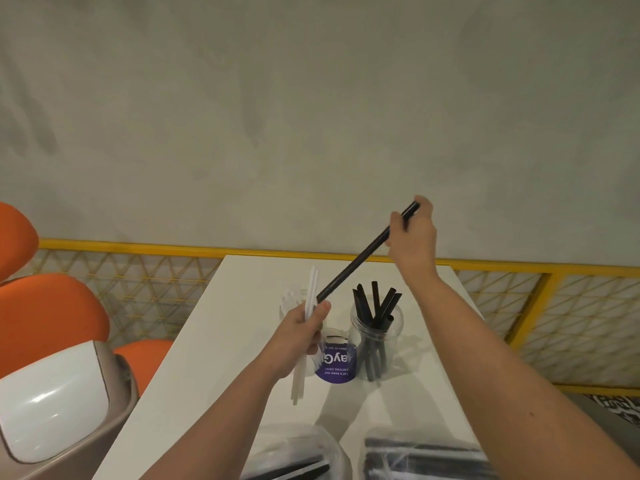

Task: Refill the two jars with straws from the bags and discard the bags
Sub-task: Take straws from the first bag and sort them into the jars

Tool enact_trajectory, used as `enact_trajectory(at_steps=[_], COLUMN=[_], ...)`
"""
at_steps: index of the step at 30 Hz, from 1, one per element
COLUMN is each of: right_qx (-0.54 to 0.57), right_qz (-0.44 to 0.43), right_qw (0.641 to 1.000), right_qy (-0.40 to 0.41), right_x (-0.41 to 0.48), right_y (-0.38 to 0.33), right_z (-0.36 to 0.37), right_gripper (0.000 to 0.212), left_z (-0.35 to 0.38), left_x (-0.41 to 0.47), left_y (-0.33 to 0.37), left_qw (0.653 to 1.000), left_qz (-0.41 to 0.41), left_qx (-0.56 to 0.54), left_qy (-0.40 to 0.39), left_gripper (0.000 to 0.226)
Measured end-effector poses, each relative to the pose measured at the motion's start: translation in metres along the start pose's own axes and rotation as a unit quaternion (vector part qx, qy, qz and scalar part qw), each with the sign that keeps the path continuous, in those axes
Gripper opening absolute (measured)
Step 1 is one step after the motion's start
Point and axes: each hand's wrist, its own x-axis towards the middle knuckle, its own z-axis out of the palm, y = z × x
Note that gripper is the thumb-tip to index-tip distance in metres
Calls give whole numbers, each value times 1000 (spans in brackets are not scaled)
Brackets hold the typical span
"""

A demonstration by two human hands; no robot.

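Observation:
My right hand [414,233] pinches the upper end of a long black straw [360,258], which slants down to the left above the table. My left hand [303,329] grips a few white straws [310,299] upright; the black straw's lower end is by its thumb. A clear jar [375,344] with several black straws stands right of centre. A second clear jar [289,303] is mostly hidden behind my left hand. Two clear bags lie at the near edge: the left bag [294,455] and the right bag [426,459], both showing black straws.
A white table [214,341] carries everything. A purple-labelled cup [336,362] sits between the jars. A beige bin with a white lid [55,407] stands at the left, beside orange chairs [52,313]. A yellow mesh railing [571,323] runs behind the table.

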Motion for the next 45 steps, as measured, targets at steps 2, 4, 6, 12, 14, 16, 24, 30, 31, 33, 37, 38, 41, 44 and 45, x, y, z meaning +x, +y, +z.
enact_trajectory(at_steps=[2, 4, 6, 12, 14, 16, 24, 30, 31, 33, 37, 38, 41, 44, 45], right_qx=[0, -40, -99, -253, -298, -357, -82, 84, 86, 89, 109, 109, 113, 104, 99], right_qz=[-38, -96, -142, -124, -78, -55, 33, 172, 168, 155, 95, 63, -12, -31, -25], right_qw=[998, 993, 985, 954, 938, 911, 942, 873, 877, 891, 945, 958, 975, 975, 974], right_qy=[48, 54, 26, -100, -156, -201, -323, -448, -441, -417, -294, -256, -191, -196, -203], right_x=[4, 2, -3, -23, -28, -31, -61, -73, -73, -72, -57, -53, -47, -52, -55], right_y=[2, 5, 15, 66, 78, 83, 31, 19, 18, 15, 8, 6, 7, 22, 28], right_z=[-9, -14, -12, 2, 6, 8, 31, 44, 47, 51, 57, 57, 63, 75, 80], right_gripper=[43, 41, 38, 30, 30, 35, 45, 18, 14, 16, 21, 20, 17, 16, 18], left_z=[-2, -3, -3, 0, -1, -3, 3, 0, -1, -5, -13, -16, -27, -33, -34], left_x=[2, 4, 5, 3, 2, 3, 6, 6, 6, 7, 13, 14, 15, 14, 14], left_y=[-1, -2, -2, -3, -2, -2, 3, 4, 4, 2, -7, -9, -18, -29, -32], left_qw=[1000, 1000, 999, 1000, 999, 999, 999, 998, 999, 998, 991, 986, 958, 932, 928], left_qz=[-4, -20, -27, 10, 18, 21, 28, 42, 40, 33, 33, 49, 86, 84, 72], left_qx=[2, -21, -29, -27, -29, -33, -17, 28, 31, 50, 105, 124, 201, 300, 322], left_qy=[4, 9, 11, -11, -13, -7, 2, -23, -20, -1, 72, 104, 183, 187, 175], left_gripper=[32, 34, 32, 28, 28, 27, 19, 7, 6, 9, 35, 41, 58, 74, 78])
